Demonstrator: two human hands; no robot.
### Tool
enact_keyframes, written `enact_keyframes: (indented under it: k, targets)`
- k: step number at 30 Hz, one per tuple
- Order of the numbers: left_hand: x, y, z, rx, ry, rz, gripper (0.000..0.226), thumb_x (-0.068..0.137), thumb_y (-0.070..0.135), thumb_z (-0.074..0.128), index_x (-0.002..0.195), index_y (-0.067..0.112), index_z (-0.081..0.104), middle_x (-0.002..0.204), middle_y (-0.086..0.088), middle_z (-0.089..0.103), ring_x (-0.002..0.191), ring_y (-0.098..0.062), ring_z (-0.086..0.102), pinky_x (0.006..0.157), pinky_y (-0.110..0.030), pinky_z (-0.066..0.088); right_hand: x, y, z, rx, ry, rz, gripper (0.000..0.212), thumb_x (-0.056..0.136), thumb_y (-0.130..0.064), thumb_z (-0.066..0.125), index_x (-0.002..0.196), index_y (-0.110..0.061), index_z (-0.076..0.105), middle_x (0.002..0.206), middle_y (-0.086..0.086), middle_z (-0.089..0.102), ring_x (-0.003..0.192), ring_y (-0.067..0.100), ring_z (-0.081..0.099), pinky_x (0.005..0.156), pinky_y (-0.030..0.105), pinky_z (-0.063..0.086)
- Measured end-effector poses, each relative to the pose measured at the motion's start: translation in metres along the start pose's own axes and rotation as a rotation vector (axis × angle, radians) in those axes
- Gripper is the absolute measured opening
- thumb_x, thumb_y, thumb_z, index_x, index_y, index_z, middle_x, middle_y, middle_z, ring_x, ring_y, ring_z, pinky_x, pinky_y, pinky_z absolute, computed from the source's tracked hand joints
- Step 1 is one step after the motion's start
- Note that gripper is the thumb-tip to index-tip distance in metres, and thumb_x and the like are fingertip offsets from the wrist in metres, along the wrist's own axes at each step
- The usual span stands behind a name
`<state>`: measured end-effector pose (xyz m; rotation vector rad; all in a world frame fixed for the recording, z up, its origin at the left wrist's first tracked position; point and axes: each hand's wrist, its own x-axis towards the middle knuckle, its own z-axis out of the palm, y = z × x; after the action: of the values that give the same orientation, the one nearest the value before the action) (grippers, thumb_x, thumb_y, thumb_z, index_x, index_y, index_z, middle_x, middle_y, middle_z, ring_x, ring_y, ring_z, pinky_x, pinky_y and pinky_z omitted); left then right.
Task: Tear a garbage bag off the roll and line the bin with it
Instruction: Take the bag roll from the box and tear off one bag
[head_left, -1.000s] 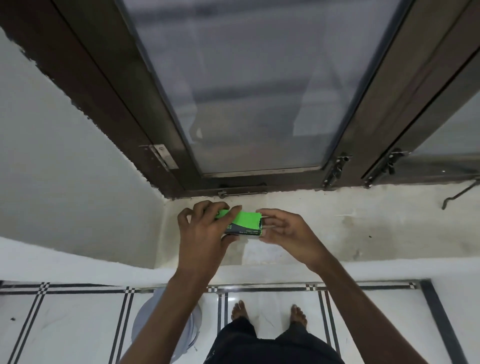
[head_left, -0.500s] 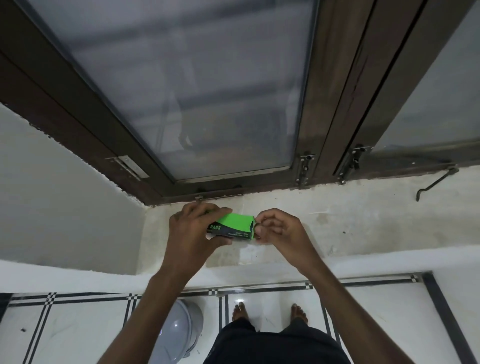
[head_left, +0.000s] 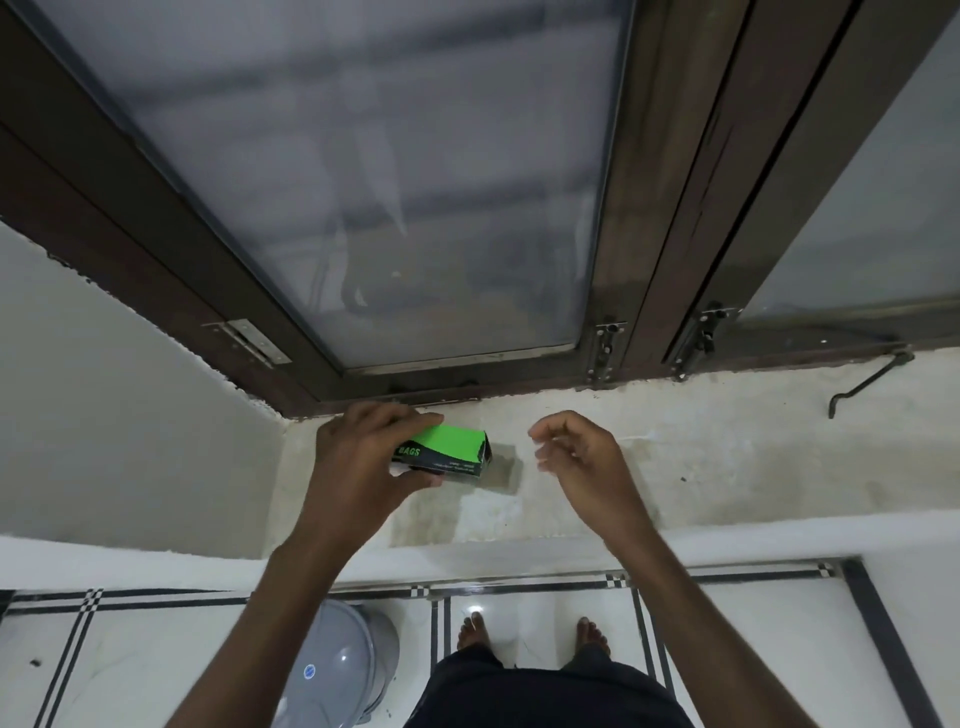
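Note:
A small green and black box (head_left: 453, 453) printed "BAGS" is in my left hand (head_left: 358, 462), held over the pale window ledge (head_left: 675, 467). Its right end faces my right hand (head_left: 576, 454), which hovers a short way off with fingers loosely curled and nothing in them. No roll or bag shows outside the box. A grey bin with a domed lid (head_left: 340, 670) stands on the floor below, partly hidden by my left forearm.
A dark wooden window frame (head_left: 654, 260) with frosted glass rises behind the ledge, with bolts at its base and a metal hook (head_left: 865, 382) at the right. My bare feet (head_left: 530, 631) stand on white tiles with black lines.
My right hand has let go of the box's right end and drawn away to the right. The left hand still holds the box, and the view has tilted slightly.

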<state>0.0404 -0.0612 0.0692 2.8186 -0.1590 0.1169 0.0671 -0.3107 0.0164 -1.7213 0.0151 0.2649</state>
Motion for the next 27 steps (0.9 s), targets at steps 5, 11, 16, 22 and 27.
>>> enact_keyframes:
  k: [5, 11, 16, 22, 27]
  targets:
    - [0.011, 0.013, -0.002, 0.308, 0.099, 0.166, 0.07, 0.053, 0.039, 0.093, 0.118, 0.03, 0.07, 0.115, 0.005, 0.069, 0.112, -0.026, 0.057, 0.092, -0.05, 0.039, -0.015, 0.004, 0.025, 0.08, -0.117, 0.071, 0.026, 0.094, 0.0, 0.054, 0.094, -0.019, 0.071, 0.096, -0.005, 0.074, 0.091, 0.015, 0.069, 0.08, 0.033, 0.059]
    - [0.019, 0.02, -0.001, 0.351, 0.102, 0.198, 0.068, 0.054, 0.036, 0.094, 0.118, 0.028, 0.071, 0.115, 0.003, 0.069, 0.109, -0.028, 0.06, 0.09, -0.053, 0.043, -0.023, 0.016, 0.037, 0.1, -0.086, 0.053, 0.046, 0.092, -0.002, 0.06, 0.129, -0.03, 0.061, 0.113, -0.013, 0.068, 0.105, 0.006, 0.064, 0.088, 0.024, 0.053]
    - [0.018, 0.018, 0.003, 0.328, 0.085, 0.18, 0.069, 0.056, 0.039, 0.093, 0.12, 0.031, 0.069, 0.116, 0.004, 0.069, 0.112, -0.026, 0.057, 0.09, -0.05, 0.042, -0.022, 0.017, 0.035, 0.053, -0.095, 0.042, 0.051, 0.088, 0.002, 0.057, 0.124, -0.034, 0.06, 0.122, -0.008, 0.063, 0.11, 0.004, 0.06, 0.083, 0.022, 0.054]
    - [0.019, 0.022, 0.005, 0.318, 0.09, 0.192, 0.069, 0.054, 0.039, 0.093, 0.118, 0.03, 0.069, 0.114, 0.004, 0.069, 0.112, -0.024, 0.052, 0.089, -0.049, 0.042, -0.011, 0.007, 0.033, 0.067, -0.061, 0.046, 0.027, 0.095, -0.007, 0.06, 0.078, -0.027, 0.067, 0.079, -0.003, 0.067, 0.07, 0.007, 0.059, 0.066, 0.022, 0.046]
    - [0.019, 0.027, 0.001, 0.343, 0.105, 0.222, 0.068, 0.054, 0.037, 0.093, 0.117, 0.028, 0.07, 0.115, 0.002, 0.07, 0.11, -0.027, 0.056, 0.089, -0.052, 0.043, -0.009, 0.004, 0.035, 0.292, -0.033, 0.121, 0.025, 0.093, 0.004, 0.06, 0.108, -0.014, 0.071, 0.091, -0.003, 0.078, 0.078, 0.005, 0.07, 0.065, 0.024, 0.057]
